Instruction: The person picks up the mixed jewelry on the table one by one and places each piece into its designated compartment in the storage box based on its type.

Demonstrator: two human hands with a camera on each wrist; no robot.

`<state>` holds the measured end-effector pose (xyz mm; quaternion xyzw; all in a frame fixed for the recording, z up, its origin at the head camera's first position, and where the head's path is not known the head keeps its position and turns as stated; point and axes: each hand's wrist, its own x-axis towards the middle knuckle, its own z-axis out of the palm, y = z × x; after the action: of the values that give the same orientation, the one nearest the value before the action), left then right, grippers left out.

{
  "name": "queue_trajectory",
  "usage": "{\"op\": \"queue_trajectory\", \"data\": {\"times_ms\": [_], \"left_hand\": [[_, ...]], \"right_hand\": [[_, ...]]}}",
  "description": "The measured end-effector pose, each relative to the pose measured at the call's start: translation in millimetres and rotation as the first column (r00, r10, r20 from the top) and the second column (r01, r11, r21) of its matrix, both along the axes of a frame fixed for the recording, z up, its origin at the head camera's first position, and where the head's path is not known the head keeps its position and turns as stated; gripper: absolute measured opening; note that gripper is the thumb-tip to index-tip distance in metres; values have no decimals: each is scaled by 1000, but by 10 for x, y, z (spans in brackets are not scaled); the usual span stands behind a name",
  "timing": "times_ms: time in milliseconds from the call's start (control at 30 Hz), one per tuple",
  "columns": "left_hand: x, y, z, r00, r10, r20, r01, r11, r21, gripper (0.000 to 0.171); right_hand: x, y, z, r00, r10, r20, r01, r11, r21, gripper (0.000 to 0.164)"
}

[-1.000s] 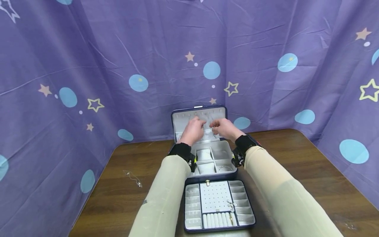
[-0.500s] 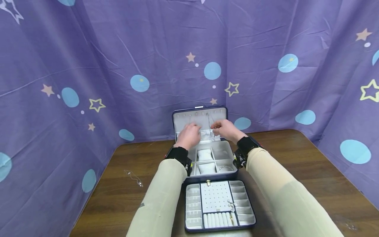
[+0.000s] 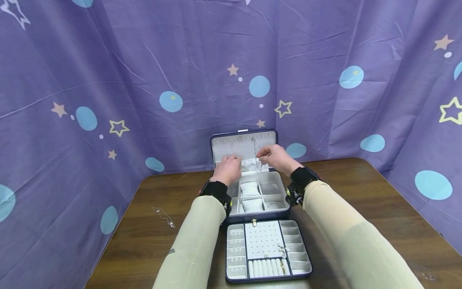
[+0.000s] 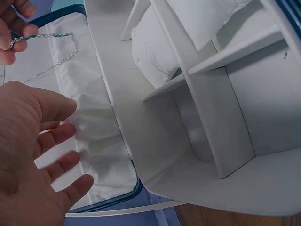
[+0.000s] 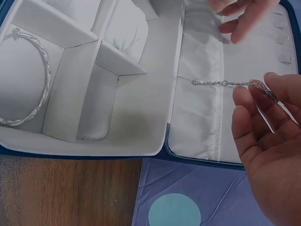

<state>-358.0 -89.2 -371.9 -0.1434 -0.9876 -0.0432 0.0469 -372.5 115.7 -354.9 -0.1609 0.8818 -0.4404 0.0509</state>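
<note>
The right hand (image 5: 275,132) pinches a silver chain necklace (image 5: 211,83) in front of the raised lid (image 3: 227,147) of the jewelry box (image 3: 260,217). The chain's top seems to sit on one of the little hooks (image 5: 284,59). The left hand (image 4: 35,146) holds nothing — its fingers are loose and spread by the cloth pocket (image 4: 106,136). A hard tug could pull the chain off its hook. Dropping it in a heap could make knots — thin chains tangle easily.
</note>
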Motion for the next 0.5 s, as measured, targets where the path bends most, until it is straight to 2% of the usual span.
{"op": "queue_trajectory", "data": {"times_ms": [300, 500], "left_hand": [[24, 8, 29, 995, 34, 89, -32, 999, -25, 46], [24, -8, -21, 995, 26, 98, -23, 999, -32, 44]], "right_hand": [[-4, 15, 76, 1000, -17, -21, 17, 1000, -5, 23], [22, 10, 135, 999, -14, -38, 12, 999, -35, 27]]}}
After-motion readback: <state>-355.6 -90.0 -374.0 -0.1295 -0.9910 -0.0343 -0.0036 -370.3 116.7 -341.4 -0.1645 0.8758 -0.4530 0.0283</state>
